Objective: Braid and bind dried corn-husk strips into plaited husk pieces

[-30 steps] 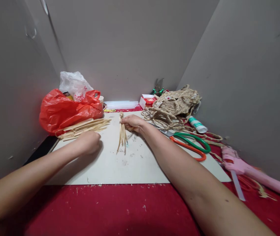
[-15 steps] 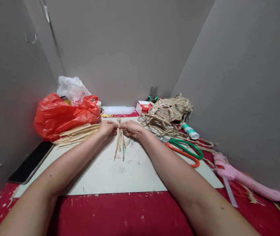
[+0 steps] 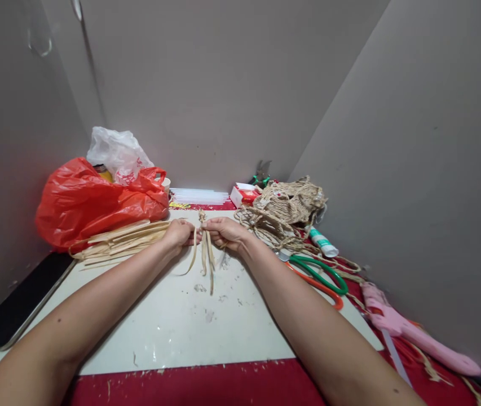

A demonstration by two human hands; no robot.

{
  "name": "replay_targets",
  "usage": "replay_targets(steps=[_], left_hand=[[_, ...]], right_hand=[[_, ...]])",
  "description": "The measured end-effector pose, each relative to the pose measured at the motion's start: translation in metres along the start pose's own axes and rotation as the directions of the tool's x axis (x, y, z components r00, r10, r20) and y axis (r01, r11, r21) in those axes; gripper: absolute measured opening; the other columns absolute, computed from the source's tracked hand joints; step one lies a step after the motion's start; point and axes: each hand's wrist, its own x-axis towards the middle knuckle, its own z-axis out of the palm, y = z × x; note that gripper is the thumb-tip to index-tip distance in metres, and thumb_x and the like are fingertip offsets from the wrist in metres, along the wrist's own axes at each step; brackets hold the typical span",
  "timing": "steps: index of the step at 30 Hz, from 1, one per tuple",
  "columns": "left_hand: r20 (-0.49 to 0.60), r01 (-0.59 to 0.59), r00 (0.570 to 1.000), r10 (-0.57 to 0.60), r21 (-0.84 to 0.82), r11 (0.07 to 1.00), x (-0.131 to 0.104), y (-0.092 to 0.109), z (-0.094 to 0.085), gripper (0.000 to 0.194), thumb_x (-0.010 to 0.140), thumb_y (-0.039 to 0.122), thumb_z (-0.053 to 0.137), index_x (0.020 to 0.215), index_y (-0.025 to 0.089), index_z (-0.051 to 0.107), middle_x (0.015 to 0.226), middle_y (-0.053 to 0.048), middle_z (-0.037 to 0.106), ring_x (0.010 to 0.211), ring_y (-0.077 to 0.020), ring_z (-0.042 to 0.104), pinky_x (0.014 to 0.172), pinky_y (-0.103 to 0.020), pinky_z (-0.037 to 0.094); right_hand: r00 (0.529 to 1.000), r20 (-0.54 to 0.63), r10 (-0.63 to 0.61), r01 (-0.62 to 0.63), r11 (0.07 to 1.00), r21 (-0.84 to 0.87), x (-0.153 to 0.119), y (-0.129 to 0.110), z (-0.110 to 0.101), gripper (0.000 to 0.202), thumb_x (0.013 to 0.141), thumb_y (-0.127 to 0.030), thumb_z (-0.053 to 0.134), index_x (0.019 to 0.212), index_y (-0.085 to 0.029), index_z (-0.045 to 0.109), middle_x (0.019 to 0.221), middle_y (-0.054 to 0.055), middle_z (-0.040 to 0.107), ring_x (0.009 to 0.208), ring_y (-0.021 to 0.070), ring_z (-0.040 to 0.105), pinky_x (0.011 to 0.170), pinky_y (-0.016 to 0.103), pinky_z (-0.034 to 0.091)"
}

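Note:
My right hand pinches a small bundle of straw-coloured fibre strips near its top. A gathered or knotted tuft stands up above the fingertips, and the loose ends hang towards me. My left hand is closed on a single fibre strip, which curves down just left of the bundle. Both hands are over the middle of a white board, their fingertips close together. Flat strips of the same material lie in a pile beside my left wrist.
An orange-red plastic bag and a phone are at left. Coiled rope, green-and-orange-handled scissors, a white-and-teal tube and a pink glue gun line the right. Glue sticks and pliers are at the back.
My left hand has come slightly away from the bundle, drawing one strip apart to the left. My right hand keeps its pinch. The whole view has shifted a little.

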Motion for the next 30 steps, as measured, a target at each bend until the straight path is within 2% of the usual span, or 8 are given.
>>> replay_targets(steps=[4,9,12,16,23,25,30], left_hand=[[0.094,0.036,0.995,-0.034,-0.019,0.999,-0.005,-0.002,-0.001,0.014,0.073,0.003,0.048,0.062,0.012,0.051,0.056,-0.005,0.061,0.048,-0.0114,0.059,0.053,-0.024,0.052],[0.188,0.026,0.982,-0.016,-0.053,0.998,-0.014,-0.002,0.004,0.014,0.077,0.008,0.045,0.069,0.009,0.057,0.063,-0.008,0.064,0.049,-0.0101,0.059,0.051,-0.021,0.051],[0.188,0.039,0.982,-0.017,-0.112,0.993,-0.016,-0.001,0.005,0.017,0.079,0.007,0.043,0.071,0.007,0.058,0.064,-0.009,0.065,0.052,-0.0115,0.061,0.053,-0.023,0.051],[0.163,0.022,0.987,0.006,-0.166,0.986,-0.016,-0.002,0.004,0.018,0.077,0.005,0.044,0.064,0.009,0.056,0.059,-0.007,0.063,0.044,-0.0083,0.054,0.046,-0.020,0.047],[0.223,0.028,0.975,0.001,-0.127,0.992,-0.013,-0.004,0.001,0.014,0.073,0.006,0.050,0.064,0.008,0.060,0.060,-0.007,0.064,0.044,-0.0071,0.054,0.046,-0.019,0.047],[0.242,0.024,0.970,0.004,-0.111,0.993,-0.011,-0.003,-0.002,0.015,0.072,0.004,0.049,0.061,0.008,0.059,0.054,-0.005,0.060,0.041,-0.0059,0.050,0.042,-0.017,0.042],[0.299,0.018,0.954,0.003,-0.067,0.998,-0.010,-0.001,-0.008,0.016,0.071,0.006,0.051,0.055,0.010,0.054,0.043,0.002,0.044,0.033,-0.0010,0.032,0.032,-0.013,0.018]], right_hand=[[1.000,-0.014,-0.004,0.004,0.999,0.042,-0.001,-0.001,0.000,0.033,0.064,-0.025,0.074,0.064,-0.016,0.042,0.041,-0.012,0.029,0.033,-0.0005,0.019,0.033,0.013,0.010],[0.998,-0.068,-0.013,0.015,0.999,0.037,-0.004,-0.003,0.008,0.026,0.065,-0.023,0.073,0.066,-0.014,0.048,0.039,-0.010,0.035,0.031,0.0003,0.025,0.031,0.013,0.012],[0.995,-0.101,-0.020,0.025,0.999,0.045,-0.005,-0.004,0.012,0.022,0.067,-0.022,0.071,0.068,-0.014,0.050,0.038,-0.009,0.038,0.030,0.0008,0.027,0.030,0.012,0.013],[0.993,-0.116,-0.038,0.045,0.997,0.058,-0.004,-0.003,0.015,0.023,0.065,-0.023,0.072,0.067,-0.013,0.051,0.038,-0.008,0.039,0.030,0.0005,0.026,0.030,0.012,0.013],[0.997,-0.074,-0.030,0.036,0.996,0.078,-0.002,-0.001,0.014,0.019,0.066,-0.021,0.070,0.072,-0.012,0.055,0.039,-0.008,0.038,0.031,0.0006,0.025,0.029,0.011,0.012],[0.997,-0.069,-0.035,0.041,0.995,0.087,-0.002,0.000,0.012,0.017,0.068,-0.019,0.069,0.074,-0.011,0.056,0.039,-0.008,0.039,0.031,0.0004,0.025,0.029,0.011,0.013],[0.999,-0.032,-0.035,0.038,0.994,0.098,-0.001,0.001,0.009,0.017,0.070,-0.020,0.068,0.075,-0.011,0.054,0.041,-0.008,0.039,0.031,-0.0002,0.024,0.030,0.010,0.013]])
